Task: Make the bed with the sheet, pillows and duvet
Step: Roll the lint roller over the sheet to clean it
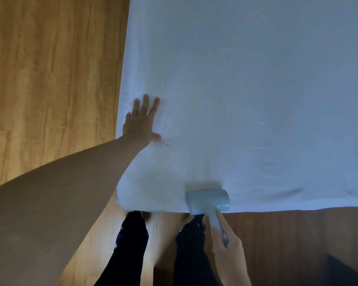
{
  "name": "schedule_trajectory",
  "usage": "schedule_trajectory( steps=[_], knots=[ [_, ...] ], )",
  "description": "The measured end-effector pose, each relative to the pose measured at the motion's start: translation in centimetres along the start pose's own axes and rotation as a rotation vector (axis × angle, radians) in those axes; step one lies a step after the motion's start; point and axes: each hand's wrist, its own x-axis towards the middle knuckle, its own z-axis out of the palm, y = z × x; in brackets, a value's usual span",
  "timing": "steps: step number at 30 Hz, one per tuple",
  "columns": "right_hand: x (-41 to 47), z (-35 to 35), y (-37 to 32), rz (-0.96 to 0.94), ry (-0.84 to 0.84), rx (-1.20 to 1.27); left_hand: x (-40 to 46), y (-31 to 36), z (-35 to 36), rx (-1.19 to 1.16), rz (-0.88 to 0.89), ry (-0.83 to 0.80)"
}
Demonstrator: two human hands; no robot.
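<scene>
1. From where I stand, the sheet point(256, 89) is already spread over the bed, covering the near corner and hanging a little over the foot edge; no pillows or duvet are in sight
2. The left hand point(142, 120) lies flat on the sheet near the left edge of the bed, fingers straight and spread, thumb out to the side, pressing the cloth down and holding nothing
3. The right hand point(228, 244) has its grip wrapped round the handle of a pale blue roller point(208, 200), forefinger laid along the stem; the roller head sits on the sheet right at the foot edge, just right of the corner
4. The step in hand looks like cleaning or smoothing the sheet with the roller before the rest of the bedding goes on
5. To do it well, I would keep the left palm planted as an anchor so the cloth stays taut, and run the roller away from that hand in long, straight, overlapping passes
6. Small creases show around the left thumb and near the corner; light, even pressure should flatten them, while pushing hard toward the anchored hand would likely bunch the cloth
7. The legs point(192, 244) stand close against the foot of the bed on the wood floor point(50, 69), so reaching farther up the bed may call for a step along the side
</scene>
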Motion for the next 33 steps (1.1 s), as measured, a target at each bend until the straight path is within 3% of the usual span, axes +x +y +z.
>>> schedule_trajectory(
  steps=[5,8,12,15,19,21,27,33],
  knots=[
    [-1.4,-0.2,-2.7,-0.080,0.099,-0.002,-0.6,-2.9,-1.7,-0.015,0.038,-0.057],
    [0.8,-0.4,-8.7,-0.184,0.156,0.081,-1.2,-3.8,-1.6,-0.068,-0.169,-0.053],
    [12.7,1.2,-21.6,-0.353,0.243,0.179,-1.6,-4.0,0.5,-0.320,-0.344,-0.208],
    [25.1,3.0,-30.3,-0.426,0.325,0.043,-1.1,-4.0,0.9,-0.269,-0.390,-0.187],
    [26.7,3.2,-38.7,-0.295,0.060,0.077,-0.5,-3.3,1.0,-0.129,-0.411,-0.200],
    [26.2,3.4,-38.8,-0.186,-0.002,0.066,-0.6,-3.4,1.0,-0.114,-0.375,-0.148],
    [26.8,5.6,-30.2,-0.274,0.130,-0.030,-0.8,-3.8,0.2,-0.054,-0.198,0.000],
    [17.7,5.5,-19.9,-0.260,0.120,-0.071,-1.8,-3.4,0.8,0.010,-0.122,0.050]
  ],
)
